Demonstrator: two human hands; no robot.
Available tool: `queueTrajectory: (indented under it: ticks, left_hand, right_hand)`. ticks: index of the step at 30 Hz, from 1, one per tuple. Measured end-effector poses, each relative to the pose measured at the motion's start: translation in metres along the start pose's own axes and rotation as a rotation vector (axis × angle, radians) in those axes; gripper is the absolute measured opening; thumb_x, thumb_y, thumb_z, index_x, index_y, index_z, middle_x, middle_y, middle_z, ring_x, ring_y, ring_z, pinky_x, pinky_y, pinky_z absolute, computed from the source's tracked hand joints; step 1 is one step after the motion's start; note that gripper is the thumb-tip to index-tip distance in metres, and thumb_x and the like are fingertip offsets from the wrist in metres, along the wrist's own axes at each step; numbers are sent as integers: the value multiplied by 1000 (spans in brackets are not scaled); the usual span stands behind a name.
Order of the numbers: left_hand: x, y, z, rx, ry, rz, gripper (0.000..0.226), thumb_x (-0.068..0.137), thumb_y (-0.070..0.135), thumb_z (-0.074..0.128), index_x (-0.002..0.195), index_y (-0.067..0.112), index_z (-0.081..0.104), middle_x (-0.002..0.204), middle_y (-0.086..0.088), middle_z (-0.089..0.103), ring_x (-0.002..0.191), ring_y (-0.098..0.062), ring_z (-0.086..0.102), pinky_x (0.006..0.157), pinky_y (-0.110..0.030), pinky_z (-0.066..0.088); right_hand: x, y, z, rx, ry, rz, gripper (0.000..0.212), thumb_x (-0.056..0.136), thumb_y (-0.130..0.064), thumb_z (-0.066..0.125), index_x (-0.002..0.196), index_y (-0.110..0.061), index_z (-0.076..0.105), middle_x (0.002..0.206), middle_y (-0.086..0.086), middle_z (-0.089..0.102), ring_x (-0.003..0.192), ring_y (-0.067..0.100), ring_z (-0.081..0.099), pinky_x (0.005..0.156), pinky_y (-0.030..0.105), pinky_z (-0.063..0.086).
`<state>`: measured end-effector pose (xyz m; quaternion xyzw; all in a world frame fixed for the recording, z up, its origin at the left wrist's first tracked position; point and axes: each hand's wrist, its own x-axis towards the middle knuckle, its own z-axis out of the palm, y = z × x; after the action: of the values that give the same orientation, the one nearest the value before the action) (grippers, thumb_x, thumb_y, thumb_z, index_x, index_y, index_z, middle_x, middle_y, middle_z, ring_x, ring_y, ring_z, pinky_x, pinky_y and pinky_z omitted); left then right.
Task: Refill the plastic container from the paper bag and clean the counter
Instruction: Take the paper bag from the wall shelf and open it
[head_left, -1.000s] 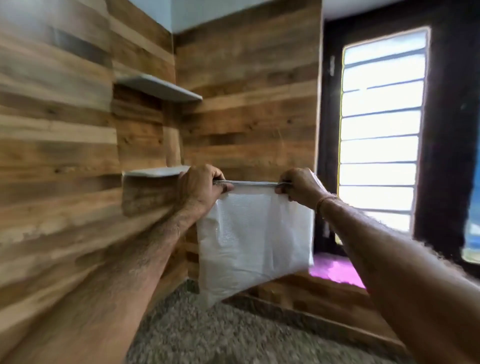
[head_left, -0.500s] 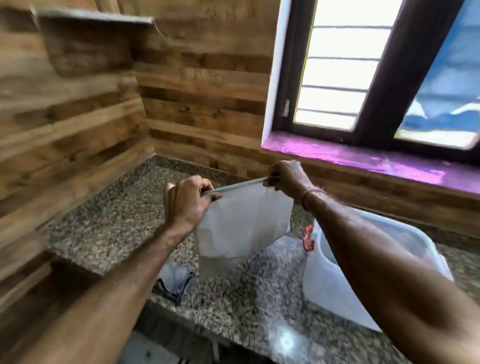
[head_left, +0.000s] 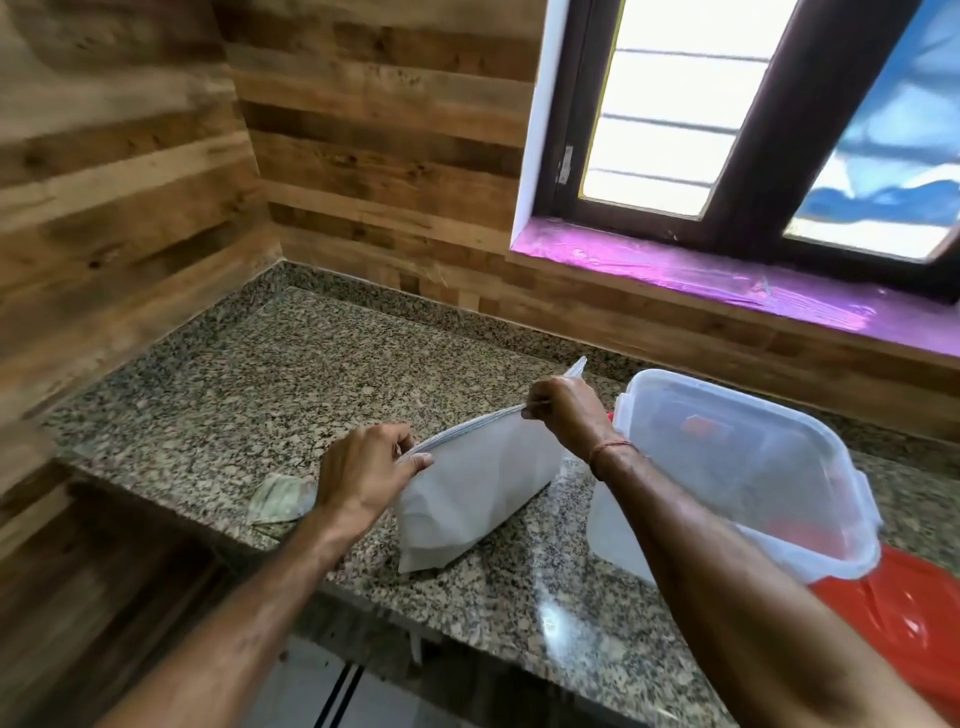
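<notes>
both hands pinching the top edge of the white bag (head_left: 470, 499), left hand (head_left: 363, 475) at the near end, right hand (head_left: 566, 415) at the far end. bag's bottom sits on the granite counter (head_left: 260, 389), clear plastic container (head_left: 748, 467) just right of it

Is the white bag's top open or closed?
Closed: the bag has its top edges pressed into one thin line, pinched by the left hand and right hand.
</notes>
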<state>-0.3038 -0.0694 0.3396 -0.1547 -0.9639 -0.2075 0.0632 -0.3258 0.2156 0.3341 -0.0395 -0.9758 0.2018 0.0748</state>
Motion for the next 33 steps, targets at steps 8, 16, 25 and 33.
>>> queueTrajectory:
  ticks: [8, 16, 25, 33]
  left_hand:
    - [31, -14, -52, -256, -273, -63, 25, 76, 40, 86, 79, 19, 71, 76, 6, 73, 70, -8, 70, 64, -26, 51]
    - [48, 0, -75, -890, -301, -158, 24, 82, 24, 80, 80, 6, 66, 54, 10, 60, 44, 2, 52, 47, -18, 40]
    - [4, -38, -37, -850, -233, -240, 14, 99, 10, 60, 109, 14, 69, 104, -6, 74, 91, -17, 72, 70, -25, 54]
    - [-21, -39, -10, -643, -258, -30, 29, 71, 22, 92, 95, 24, 75, 83, 5, 77, 80, -7, 74, 72, -25, 61]
  right_hand:
    - [-34, -68, 17, 81, -70, -313, 20, 84, -39, 81, 99, -27, 79, 101, -9, 77, 83, 3, 63, 72, 20, 52]
    - [-50, -128, 48, 327, -143, -373, 26, 78, -51, 82, 86, -26, 80, 83, -11, 76, 65, -7, 56, 63, 14, 43]
    - [-61, -123, 67, 823, -169, -64, 28, 80, -34, 86, 66, -17, 68, 72, 2, 62, 70, 17, 56, 67, 40, 51]
    - [-65, -119, 61, 1114, -309, 112, 23, 87, -19, 80, 81, -1, 68, 69, 10, 63, 65, 17, 62, 71, 33, 54]
